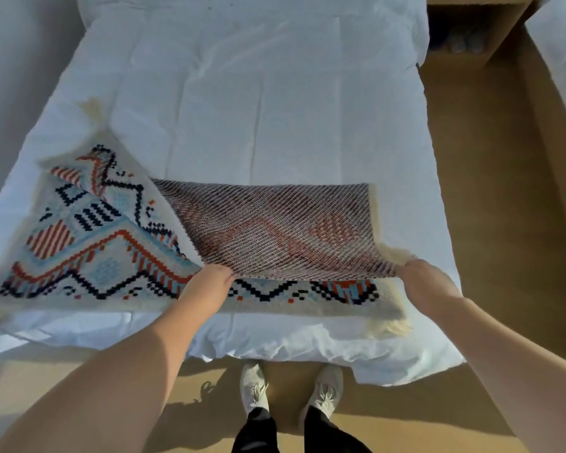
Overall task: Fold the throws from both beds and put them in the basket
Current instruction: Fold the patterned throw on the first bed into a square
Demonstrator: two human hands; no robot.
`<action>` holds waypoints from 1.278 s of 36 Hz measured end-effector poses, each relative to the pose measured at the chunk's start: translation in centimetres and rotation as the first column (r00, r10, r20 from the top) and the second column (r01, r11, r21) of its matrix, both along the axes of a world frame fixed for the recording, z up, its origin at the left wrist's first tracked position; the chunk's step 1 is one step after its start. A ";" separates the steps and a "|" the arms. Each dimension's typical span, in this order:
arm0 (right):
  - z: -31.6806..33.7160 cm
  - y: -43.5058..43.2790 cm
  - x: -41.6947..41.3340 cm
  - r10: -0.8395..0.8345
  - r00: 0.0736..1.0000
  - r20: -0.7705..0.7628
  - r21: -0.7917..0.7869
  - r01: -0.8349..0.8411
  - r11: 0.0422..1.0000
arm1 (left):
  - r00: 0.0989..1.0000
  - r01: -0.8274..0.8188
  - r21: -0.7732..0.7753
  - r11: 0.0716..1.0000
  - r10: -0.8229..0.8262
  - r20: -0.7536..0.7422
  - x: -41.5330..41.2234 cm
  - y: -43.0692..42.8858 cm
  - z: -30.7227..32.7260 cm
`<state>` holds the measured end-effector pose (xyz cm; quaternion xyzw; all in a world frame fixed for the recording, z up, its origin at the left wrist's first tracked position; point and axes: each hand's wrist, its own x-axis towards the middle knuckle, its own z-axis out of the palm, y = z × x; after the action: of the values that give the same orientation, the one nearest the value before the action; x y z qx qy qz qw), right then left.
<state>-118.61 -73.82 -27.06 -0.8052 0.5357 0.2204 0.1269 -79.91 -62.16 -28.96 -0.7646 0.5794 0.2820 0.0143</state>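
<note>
Throw (89, 243), woven: likely soft, light, floppy. Left hand (209, 282) and right hand (422, 279) are pinching its turned-over edge; best hold prob. at corners.

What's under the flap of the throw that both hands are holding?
Under the flap, gripped by the left hand and right hand, a strip of the throw's patterned face shows along the near edge, over the bed. Farther in, the flap hides everything.

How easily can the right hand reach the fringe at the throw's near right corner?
Probably yes, after letting go: the right hand grips the throw's folded edge above that fringe, with nothing between.
</note>
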 end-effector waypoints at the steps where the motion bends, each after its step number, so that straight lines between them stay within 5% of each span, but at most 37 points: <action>1: -0.7 0.6 -0.1 0.000 1.000 -0.008 0.012 0.000 1.000 | 1.000 -0.009 0.004 1.000 0.009 -0.006 0.0 0.4 -0.7; 9: -9.0 4.6 -0.6 0.034 0.997 -0.076 0.124 -0.024 0.992 | 0.998 -0.039 0.065 0.997 0.042 -0.054 0.0 3.7 -8.9; 19: -12.3 6.4 0.5 0.241 0.932 -0.270 0.135 -0.211 0.968 | 0.977 0.111 0.213 0.971 -0.146 0.155 -0.8 4.5 -11.4; 28: -5.7 5.1 3.9 0.155 0.956 -0.250 0.174 -0.113 0.978 | 0.993 0.031 0.161 0.986 -0.049 0.109 0.7 5.6 -4.7; 35: 2.5 4.6 9.9 0.097 0.993 -0.069 0.162 -0.085 0.983 | 0.982 -0.182 0.114 0.977 0.176 0.061 3.2 7.1 4.1; 46: 10.8 6.4 21.7 0.087 0.986 0.139 0.056 -0.095 0.994 | 0.955 -0.297 -0.004 0.955 0.297 0.017 13.4 12.2 11.3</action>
<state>-96.93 -67.43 -16.22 -0.8377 0.4812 0.1870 0.1783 -66.49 -50.01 -17.62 -0.8453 0.4583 0.2737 -0.0237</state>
